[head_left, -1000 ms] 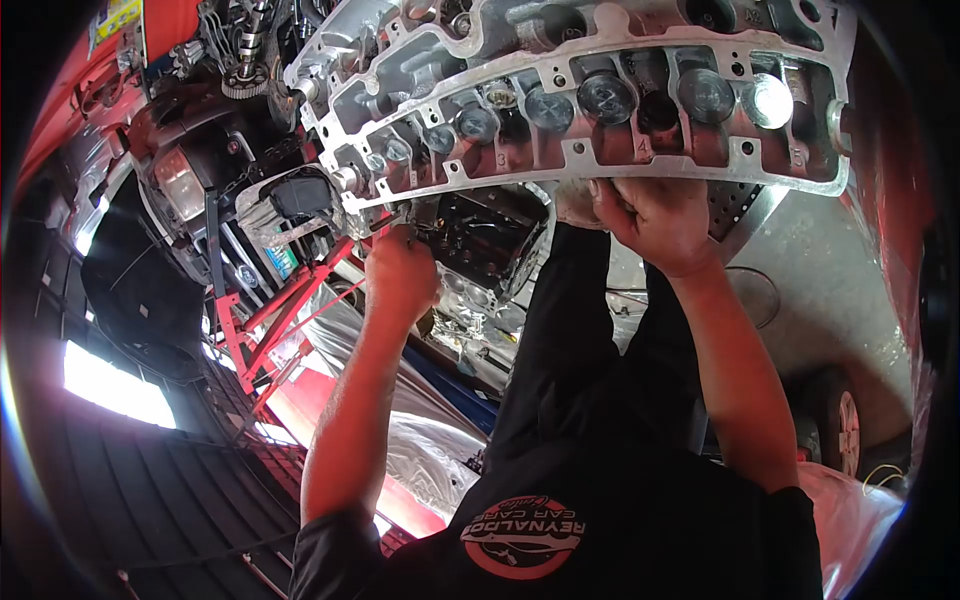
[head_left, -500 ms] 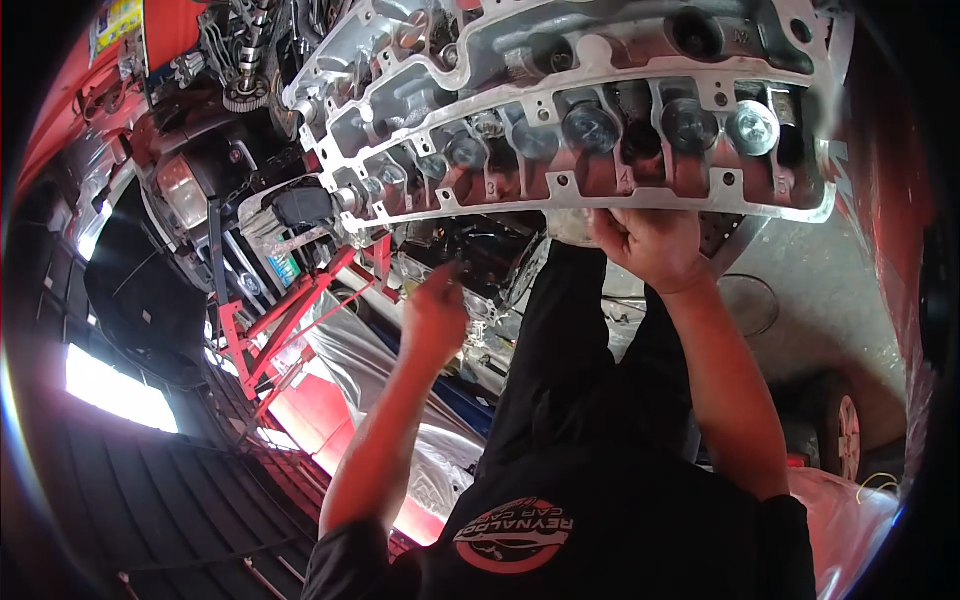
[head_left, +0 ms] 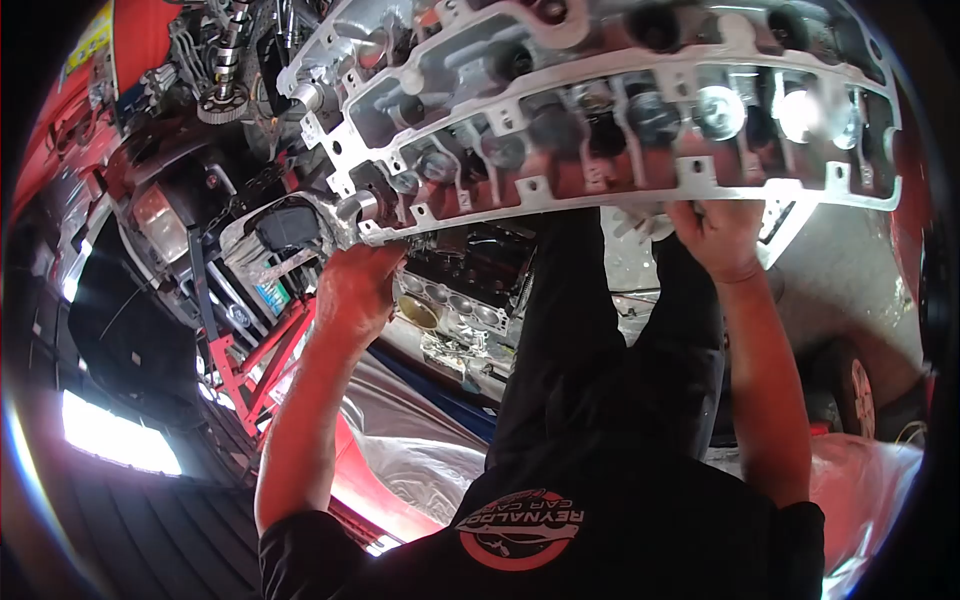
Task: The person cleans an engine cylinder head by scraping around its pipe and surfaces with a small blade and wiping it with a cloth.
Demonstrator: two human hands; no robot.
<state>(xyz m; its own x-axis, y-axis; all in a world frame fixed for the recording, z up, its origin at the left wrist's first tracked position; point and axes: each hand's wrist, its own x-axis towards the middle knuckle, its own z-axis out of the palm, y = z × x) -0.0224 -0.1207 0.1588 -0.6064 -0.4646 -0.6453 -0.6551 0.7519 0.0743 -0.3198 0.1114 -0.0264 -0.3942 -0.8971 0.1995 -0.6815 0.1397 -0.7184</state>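
Observation:
A large silver cylinder head fills the top of the view, held up close and tilted, with round bores and shiny discs along its face. My right hand grips its lower edge right of the middle, fingers partly hidden behind the metal. Below its left end is my left hand, fingers curled up against the lower left corner, the tips hidden. Beneath the casting, beside my leg, part of an engine block with round cylinder openings shows.
A red metal stand stands at the left, near a vehicle front with a headlight. A camshaft with a toothed wheel is at the upper left. Clear plastic sheeting covers a red surface. A wheel sits at the right.
My left hand has moved left and up to the cylinder head's left end. The head has shifted, its right end now farther right, and my right hand has moved right with it.

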